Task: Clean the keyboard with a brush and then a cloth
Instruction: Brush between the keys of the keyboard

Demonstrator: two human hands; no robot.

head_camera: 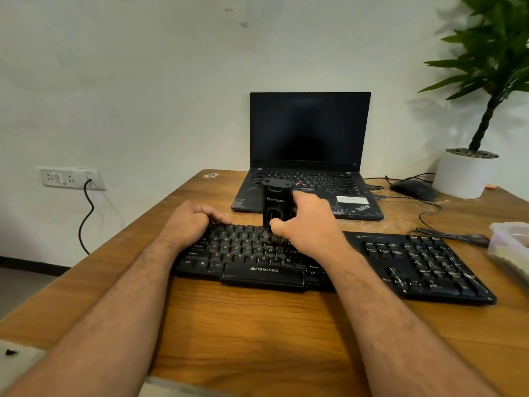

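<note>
Keyboard before laptop on a desk

The black Zebronics keyboard [329, 262] lies on the wooden desk [243, 325]; behind it stands the open black laptop [309, 156]; right of that, a dark mouse [413, 189], then a white-potted plant [465, 173].

Left forearm: bare, reaches in from the lower left corner, angled up and to the right.
Left hand [191, 222]: knuckles up, fingers curled under into a loose fist — the thumb lies stretched out to the right.
Right forearm: bare, comes in from the lower right, angled up and to the left.
Right hand [307, 224]: back of the hand faces the camera, fingers wrapped round something upright — thumb pressed against its near side, low down.
Spacing: the two hands are near each other, not touching, the right one slightly farther forward.
</note>
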